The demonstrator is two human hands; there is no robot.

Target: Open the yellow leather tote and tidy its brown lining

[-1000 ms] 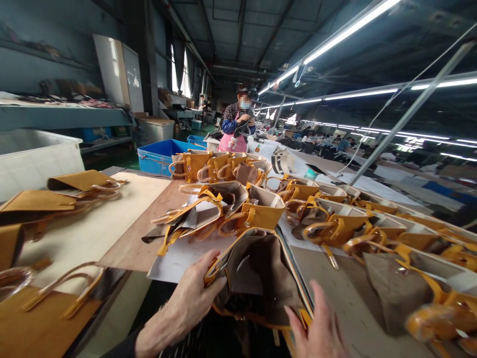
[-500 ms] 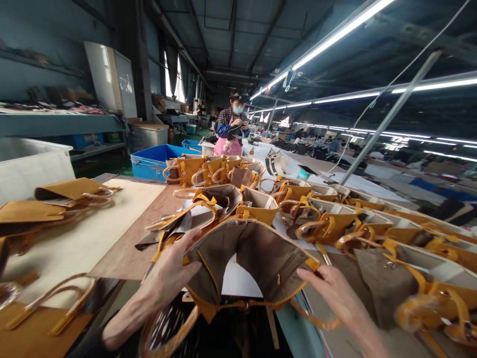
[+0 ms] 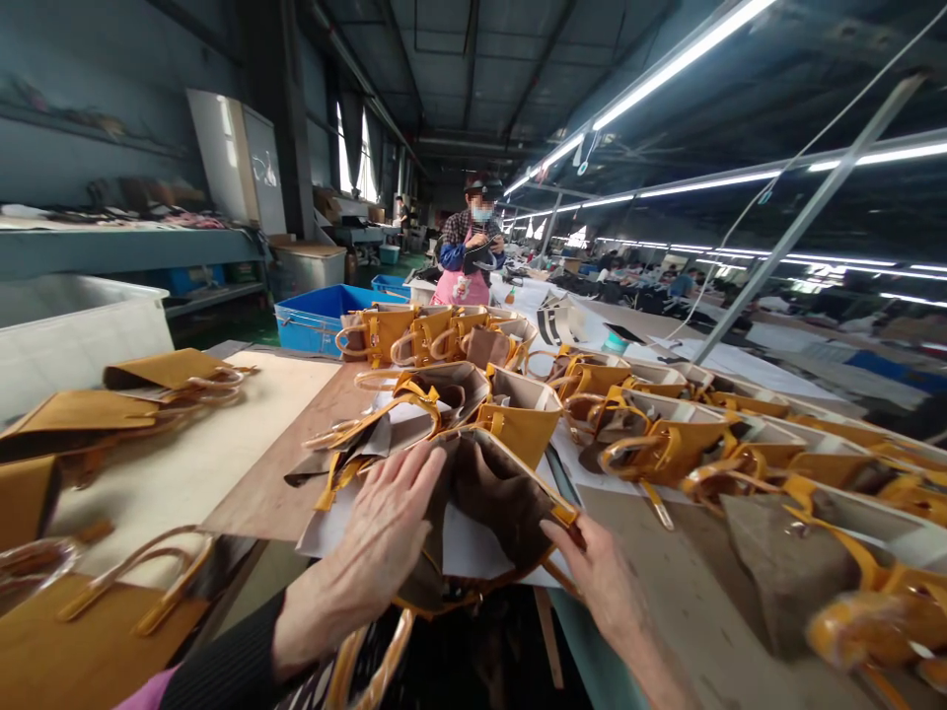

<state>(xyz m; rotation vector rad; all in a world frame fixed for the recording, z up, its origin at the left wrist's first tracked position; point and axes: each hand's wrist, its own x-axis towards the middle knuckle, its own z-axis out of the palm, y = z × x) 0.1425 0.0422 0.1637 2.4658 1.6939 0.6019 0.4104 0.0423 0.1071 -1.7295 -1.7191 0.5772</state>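
A brown bag with mustard-yellow trim is held open at the near edge of the work table, between the two hands. The left hand is laid flat against the bag's left side, fingers spread and extended, palm pressed to the panel; nothing is gripped by it. The right hand is closed on the bag's right rim near a yellow corner, the rim being pinched between thumb and fingers. The bag's mouth is turned upward and away, and its brown lining is exposed. A yellow handle is seen hanging below the left wrist. A white sheet is partly covered by the bag and the left hand.

Just beyond the left hand, a flattened bag with yellow straps is lying on the sheet. Directly beyond both hands, upright bags are standing close together, and further bags are ranged in a row beyond and to the right of the right hand. Well to the left of the left hand, flat tan pieces are stacked on a pale board. Far beyond the hands, a blue crate and a standing co-worker in a pink apron are observed.
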